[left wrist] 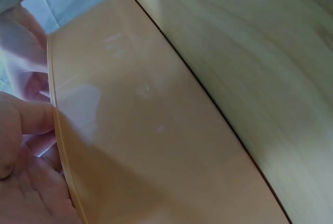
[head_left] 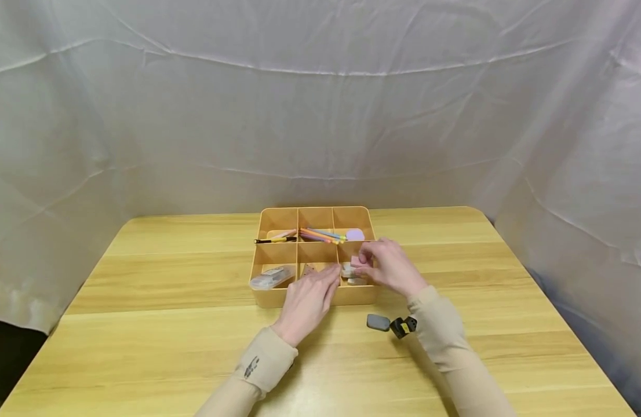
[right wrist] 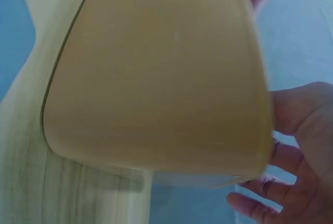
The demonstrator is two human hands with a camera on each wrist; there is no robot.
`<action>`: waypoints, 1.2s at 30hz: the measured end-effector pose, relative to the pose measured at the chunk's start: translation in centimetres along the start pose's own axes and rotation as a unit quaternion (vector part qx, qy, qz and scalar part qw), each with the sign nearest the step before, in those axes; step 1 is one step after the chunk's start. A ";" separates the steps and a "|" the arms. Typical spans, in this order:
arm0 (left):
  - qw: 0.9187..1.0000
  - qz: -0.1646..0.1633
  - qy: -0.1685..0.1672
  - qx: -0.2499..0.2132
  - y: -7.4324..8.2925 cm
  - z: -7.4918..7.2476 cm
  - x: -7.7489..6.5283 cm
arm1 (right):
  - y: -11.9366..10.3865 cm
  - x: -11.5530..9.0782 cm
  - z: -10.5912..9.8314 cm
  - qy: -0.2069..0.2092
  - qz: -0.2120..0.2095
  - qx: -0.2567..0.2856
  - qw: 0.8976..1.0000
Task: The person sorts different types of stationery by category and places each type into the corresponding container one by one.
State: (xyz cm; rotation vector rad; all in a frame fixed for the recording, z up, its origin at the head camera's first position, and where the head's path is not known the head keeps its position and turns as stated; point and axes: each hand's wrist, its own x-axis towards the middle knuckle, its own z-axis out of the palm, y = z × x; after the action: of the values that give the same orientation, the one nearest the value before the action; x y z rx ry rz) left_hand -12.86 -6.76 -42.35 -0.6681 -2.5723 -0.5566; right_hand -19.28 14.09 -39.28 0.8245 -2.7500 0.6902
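An orange divided organizer box (head_left: 354,297) stands on the table. My right hand (head_left: 394,267) is over its front right compartment and pinches a small pink block (head_left: 355,262), above small white pieces (head_left: 357,282). Extended fingers of my left hand (head_left: 306,302) reach over the front rim toward the divider beside that compartment. In the left wrist view, the left hand (left wrist: 28,166) is at the box rim, with its fingertips partly behind the wall. The box wall also hides the pink block from the right wrist view, where my right hand (right wrist: 307,156) shows beside the rim.
A clear plastic case (head_left: 272,277) lies in the front left compartment. Colored pens (head_left: 320,235) and a black-and-yellow pen (head_left: 276,240) rest across the back compartments, near a lilac rounded piece (head_left: 354,234). A grey flat piece (head_left: 378,322) and a black object (head_left: 403,328) lie in front.
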 end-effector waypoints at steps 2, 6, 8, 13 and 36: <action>1.000 0.001 -0.001 0.001 0.0 0.0 0.0 | 0.0 0.2 0.2 -0.013 0.009 -0.028 0.999; 1.000 0.001 -0.003 0.005 0.2 0.0 0.0 | -0.2 0.3 0.5 -0.033 0.022 -0.072 0.997; 1.000 0.001 -0.004 0.005 0.3 0.1 0.0 | -0.2 0.3 0.6 -0.039 0.027 -0.082 0.995; 1.000 -0.001 -0.005 0.006 0.6 0.1 -0.1 | -0.2 0.1 1.1 -0.030 0.022 -0.083 0.996; 1.000 0.008 0.003 0.005 0.9 0.1 -0.1 | 1.4 -5.8 -4.2 -0.131 0.038 0.106 0.985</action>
State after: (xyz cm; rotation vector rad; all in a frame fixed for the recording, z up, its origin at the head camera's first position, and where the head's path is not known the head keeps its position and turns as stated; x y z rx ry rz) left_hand -12.36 -5.98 -42.22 -0.6833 -2.5605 -0.5386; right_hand -15.08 19.83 -37.90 0.9144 -2.9925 0.9679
